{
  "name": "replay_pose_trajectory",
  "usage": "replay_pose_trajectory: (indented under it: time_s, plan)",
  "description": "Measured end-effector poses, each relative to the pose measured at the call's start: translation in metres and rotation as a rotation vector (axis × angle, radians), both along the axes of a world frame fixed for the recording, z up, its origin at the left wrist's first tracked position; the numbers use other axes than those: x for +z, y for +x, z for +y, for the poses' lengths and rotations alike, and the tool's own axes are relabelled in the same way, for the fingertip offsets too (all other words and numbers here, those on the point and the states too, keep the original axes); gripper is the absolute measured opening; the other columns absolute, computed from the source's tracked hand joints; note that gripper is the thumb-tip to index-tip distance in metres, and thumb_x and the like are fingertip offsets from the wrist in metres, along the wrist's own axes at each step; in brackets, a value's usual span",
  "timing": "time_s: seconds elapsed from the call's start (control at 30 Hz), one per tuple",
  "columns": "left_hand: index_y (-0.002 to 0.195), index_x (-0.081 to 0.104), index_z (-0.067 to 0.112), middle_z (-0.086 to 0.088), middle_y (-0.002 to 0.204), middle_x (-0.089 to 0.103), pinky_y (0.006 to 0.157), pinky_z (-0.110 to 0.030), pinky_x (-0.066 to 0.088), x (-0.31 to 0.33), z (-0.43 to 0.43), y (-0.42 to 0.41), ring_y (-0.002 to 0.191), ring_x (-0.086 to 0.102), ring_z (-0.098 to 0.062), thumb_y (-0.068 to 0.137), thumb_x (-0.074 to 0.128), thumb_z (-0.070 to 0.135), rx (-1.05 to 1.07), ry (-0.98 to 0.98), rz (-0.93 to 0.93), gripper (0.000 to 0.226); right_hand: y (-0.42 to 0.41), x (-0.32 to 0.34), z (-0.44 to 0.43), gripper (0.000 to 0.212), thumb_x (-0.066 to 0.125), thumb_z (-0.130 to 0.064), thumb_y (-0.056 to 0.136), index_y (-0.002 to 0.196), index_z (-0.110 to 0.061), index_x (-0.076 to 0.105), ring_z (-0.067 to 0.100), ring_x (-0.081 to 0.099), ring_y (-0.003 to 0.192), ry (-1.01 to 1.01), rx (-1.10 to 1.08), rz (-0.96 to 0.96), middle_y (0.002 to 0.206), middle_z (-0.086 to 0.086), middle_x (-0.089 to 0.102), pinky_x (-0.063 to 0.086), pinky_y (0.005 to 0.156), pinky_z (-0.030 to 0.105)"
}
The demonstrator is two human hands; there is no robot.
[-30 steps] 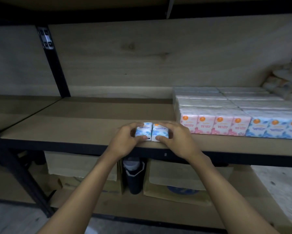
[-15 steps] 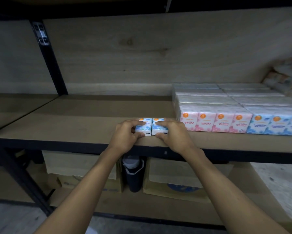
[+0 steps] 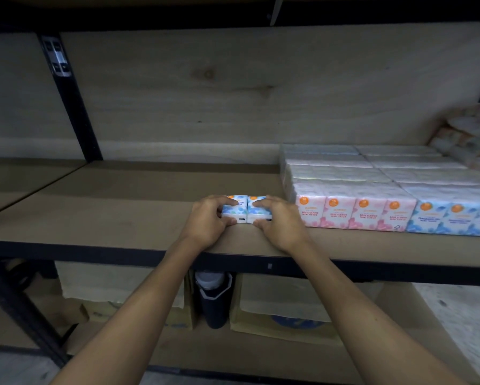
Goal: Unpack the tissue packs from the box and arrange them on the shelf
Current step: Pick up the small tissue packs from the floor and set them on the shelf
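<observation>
Two small blue-and-white tissue packs stand side by side on the wooden shelf [image 3: 116, 218], near its front edge. My left hand [image 3: 206, 220] grips the left pack [image 3: 234, 211], fingers over its top and thumb at its base. My right hand [image 3: 281, 222] grips the right pack [image 3: 256, 212] the same way. Just right of my right hand stands a row of pink tissue packs [image 3: 355, 213], then blue tissue packs [image 3: 452, 219], with several more rows behind them.
A black upright post [image 3: 72, 107] stands at the back left. Loose packs [image 3: 472, 134] are piled at the far right. Below the shelf sit cardboard boxes [image 3: 283, 309] and a dark bottle [image 3: 213, 298].
Both hands have slid the two packs a little deeper onto the shelf and nearer the pink row. The fingers now lie further over the pack tops.
</observation>
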State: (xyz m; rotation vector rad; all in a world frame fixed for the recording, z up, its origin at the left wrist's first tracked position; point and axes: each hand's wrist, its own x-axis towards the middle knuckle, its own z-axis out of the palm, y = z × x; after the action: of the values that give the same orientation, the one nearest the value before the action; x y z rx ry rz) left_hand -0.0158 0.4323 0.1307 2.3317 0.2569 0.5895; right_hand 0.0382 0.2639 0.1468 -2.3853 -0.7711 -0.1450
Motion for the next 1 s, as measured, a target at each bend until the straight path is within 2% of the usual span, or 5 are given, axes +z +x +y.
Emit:
replay_pose_trajectory:
  time_s: [0.27, 0.47, 0.73, 1.0]
  plan:
    - [0.112, 0.071, 0.021, 0.001, 0.127, 0.061, 0.094, -0.027, 0.049, 0.0, 0.006, 0.009, 0.096, 0.064, -0.016, 0.075, 0.08, 0.013, 0.009, -0.003, 0.003, 0.039, 0.011, 0.0, 0.006, 0.046, 0.07, -0.02, 0.085, 0.13, -0.018, 0.059, 0.019, 0.044, 0.131, -0.005, -0.008, -0.022, 0.145, 0.005, 0.047, 0.027, 0.11, 0.024]
    - [0.112, 0.071, 0.022, 0.0, 0.125, 0.062, 0.094, -0.028, 0.049, 0.0, 0.007, 0.012, 0.094, 0.064, -0.015, 0.076, 0.079, 0.013, 0.018, 0.015, 0.0, 0.039, 0.015, -0.002, 0.007, 0.045, 0.069, -0.018, 0.085, 0.13, -0.016, 0.059, 0.018, 0.046, 0.129, -0.004, 0.007, -0.034, 0.143, 0.005, 0.049, 0.026, 0.107, 0.018]
    - [0.114, 0.07, 0.021, -0.002, 0.128, 0.061, 0.094, -0.024, 0.048, 0.0, 0.007, 0.012, 0.095, 0.064, -0.014, 0.076, 0.079, 0.013, 0.015, 0.032, -0.007, 0.04, 0.018, -0.005, 0.009, 0.046, 0.069, -0.022, 0.085, 0.13, -0.018, 0.059, 0.018, 0.046, 0.129, -0.013, 0.004, -0.059, 0.143, 0.005, 0.049, 0.028, 0.109, 0.023]
    - [0.114, 0.07, 0.02, -0.002, 0.13, 0.061, 0.096, -0.026, 0.049, 0.0, 0.007, 0.012, 0.099, 0.063, -0.014, 0.076, 0.078, 0.012, 0.005, 0.041, -0.01, 0.04, 0.018, -0.006, 0.008, 0.046, 0.068, -0.021, 0.085, 0.13, -0.018, 0.059, 0.019, 0.044, 0.13, 0.007, 0.004, -0.058, 0.144, 0.006, 0.048, 0.028, 0.11, 0.024]
